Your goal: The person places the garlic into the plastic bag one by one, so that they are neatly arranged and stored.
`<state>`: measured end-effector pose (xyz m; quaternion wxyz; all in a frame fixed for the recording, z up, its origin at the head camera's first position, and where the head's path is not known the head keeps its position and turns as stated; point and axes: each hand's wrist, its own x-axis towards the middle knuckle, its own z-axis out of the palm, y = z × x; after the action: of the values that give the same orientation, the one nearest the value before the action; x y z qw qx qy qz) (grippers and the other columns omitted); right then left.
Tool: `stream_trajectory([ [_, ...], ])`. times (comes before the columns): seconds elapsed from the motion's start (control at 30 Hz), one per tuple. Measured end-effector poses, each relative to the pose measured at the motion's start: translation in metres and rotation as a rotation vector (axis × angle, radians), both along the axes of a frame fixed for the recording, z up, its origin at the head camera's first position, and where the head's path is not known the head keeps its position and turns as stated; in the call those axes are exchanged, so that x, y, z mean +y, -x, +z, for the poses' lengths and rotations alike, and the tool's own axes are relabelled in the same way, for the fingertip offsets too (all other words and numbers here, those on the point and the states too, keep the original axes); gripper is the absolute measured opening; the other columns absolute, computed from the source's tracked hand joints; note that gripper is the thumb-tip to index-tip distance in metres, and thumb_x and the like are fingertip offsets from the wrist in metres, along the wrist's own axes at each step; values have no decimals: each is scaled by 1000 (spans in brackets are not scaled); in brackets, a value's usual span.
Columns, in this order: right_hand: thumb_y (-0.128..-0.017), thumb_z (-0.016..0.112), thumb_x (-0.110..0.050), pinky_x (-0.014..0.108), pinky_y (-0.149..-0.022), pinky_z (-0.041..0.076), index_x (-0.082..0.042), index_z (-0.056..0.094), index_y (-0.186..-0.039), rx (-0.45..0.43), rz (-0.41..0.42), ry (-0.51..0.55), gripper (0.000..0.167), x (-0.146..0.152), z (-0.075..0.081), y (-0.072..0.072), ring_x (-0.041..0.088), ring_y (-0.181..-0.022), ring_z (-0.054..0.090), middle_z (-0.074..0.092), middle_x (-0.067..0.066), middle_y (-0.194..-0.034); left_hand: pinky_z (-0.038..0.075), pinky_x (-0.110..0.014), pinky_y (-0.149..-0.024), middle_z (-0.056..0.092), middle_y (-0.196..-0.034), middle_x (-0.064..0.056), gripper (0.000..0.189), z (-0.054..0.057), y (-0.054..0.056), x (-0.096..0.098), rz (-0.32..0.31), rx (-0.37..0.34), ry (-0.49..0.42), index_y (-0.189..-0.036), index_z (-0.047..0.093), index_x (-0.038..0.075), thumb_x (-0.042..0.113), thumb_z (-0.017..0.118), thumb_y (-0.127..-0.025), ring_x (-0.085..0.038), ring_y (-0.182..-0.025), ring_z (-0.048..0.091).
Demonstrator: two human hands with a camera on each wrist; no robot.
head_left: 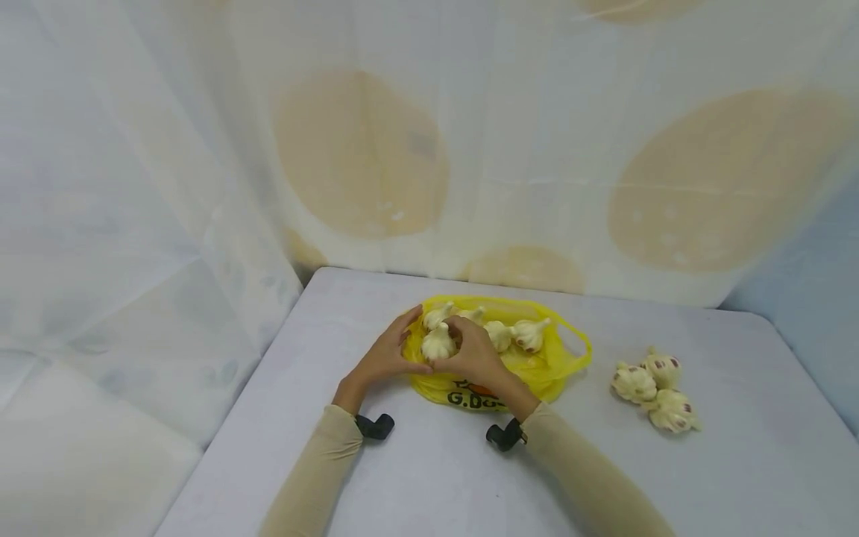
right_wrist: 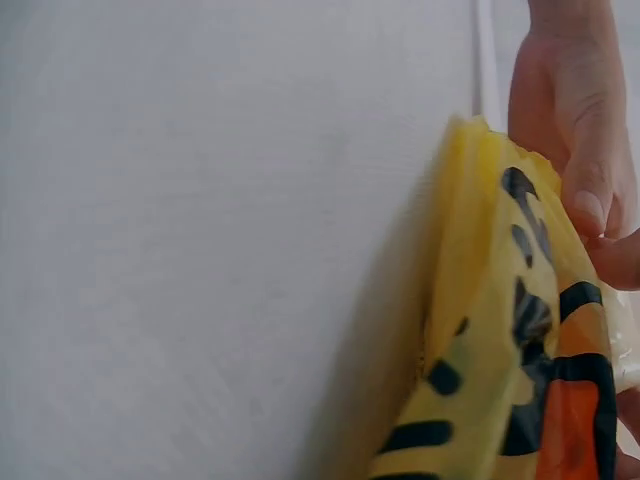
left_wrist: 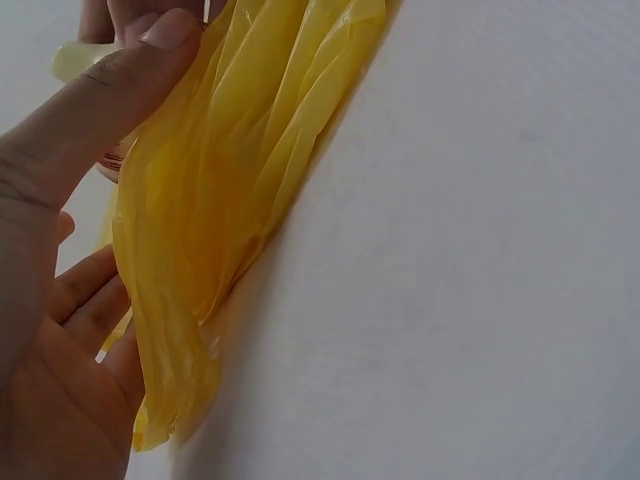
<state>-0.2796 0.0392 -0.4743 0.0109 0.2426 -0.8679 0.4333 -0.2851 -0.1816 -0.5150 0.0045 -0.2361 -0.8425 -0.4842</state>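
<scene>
A yellow plastic bag (head_left: 557, 358) lies with its mouth open, with black and orange print on its near side. Several garlic bulbs (head_left: 530, 334) sit inside it. At the bag's left end, my left hand (head_left: 385, 356) holds the rim, the thumb at the near edge and the fingers curving along the outer side. My right hand (head_left: 478, 358) reaches over the near rim and grips a pale garlic bulb (head_left: 438, 344) between thumb and fingers. Both thumb tips nearly meet in front of that bulb. The right fingertips are partly hidden behind it.
Three more garlic bulbs (head_left: 673, 410) lie in a cluster on the white table (head_left: 751, 462), right of the bag. The bag's handle loop (head_left: 579, 347) sticks out toward them. Patterned cloth (head_left: 523, 149) hangs behind the table and along its sides.
</scene>
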Motion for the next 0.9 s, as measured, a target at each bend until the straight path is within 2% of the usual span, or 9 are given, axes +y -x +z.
stream_trajectory([
  [0.27, -66, 90, -25, 33, -82, 53, -11, 62, -114, 8, 3, -13, 58, -1, -4, 0, 16, -93, 58, 62, -1, -99, 31, -39, -114, 25, -158, -1, 119, 3, 0, -1, -7, 17, 7, -157, 21, 16, 42, 91, -64, -14, -143, 25],
  [0.43, -66, 91, -26, 34, -83, 54, -10, 61, -117, -2, 7, -12, 62, -1, -5, -1, 17, -96, 60, 62, 0, -101, 30, -38, -115, 24, -158, 2, 118, 3, -1, -1, -5, 11, 17, -156, 21, 18, 42, 91, -64, -13, -143, 25],
  [0.57, -66, 91, -26, 32, -80, 54, -11, 61, -116, -4, 6, -21, 60, -2, -7, -1, 16, -92, 59, 63, -2, -99, 30, -38, -115, 24, -158, 4, 118, 3, -1, -1, -5, 8, 14, -156, 21, 19, 41, 91, -64, -12, -143, 25],
  [0.9, -66, 92, -31, 29, -78, 50, -15, 62, -113, -44, -7, -62, 58, 0, -8, -2, 16, -89, 54, 61, -4, -98, 29, -38, -115, 23, -159, 0, 119, 4, -2, 1, -15, -2, 6, -157, 20, 18, 39, 92, -65, -12, -143, 24],
])
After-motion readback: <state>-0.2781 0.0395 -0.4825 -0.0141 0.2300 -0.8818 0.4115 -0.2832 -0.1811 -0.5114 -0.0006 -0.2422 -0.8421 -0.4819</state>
